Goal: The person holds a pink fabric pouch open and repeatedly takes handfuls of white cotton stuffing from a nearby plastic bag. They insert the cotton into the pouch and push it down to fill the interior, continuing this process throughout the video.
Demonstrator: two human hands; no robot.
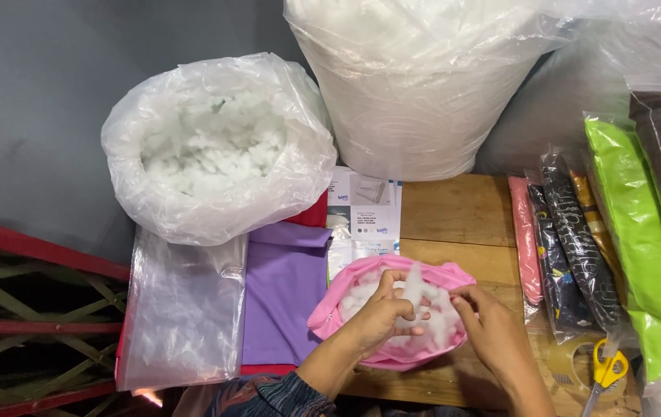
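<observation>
Pink fabric cover sits on the wooden table right in front of you, its mouth open and white stuffing bulging out of it. Your left hand is over the opening, fingers curled in and pinching a tuft of that stuffing. Your right hand is at the cover's right edge, fingers bent and pressing on the fluff near the rim; whether they grip the fabric itself, I cannot tell.

Just to the left of the cover lies a purple cloth, flat, with a red cloth showing beneath it. Further left, a flat clear plastic bag hangs over the edge. Behind those, an open plastic bag of loose stuffing stands with its mouth rolled wide. Beside it, at the top, a much larger sack of stuffing rises out of view. Some printed leaflets lie between the bags and your cover.

On your right, packed fabrics in clear sleeves line up side by side, with a bright green pack beyond them. Yellow-handled scissors rest beside a roll of clear tape, near your right wrist.
</observation>
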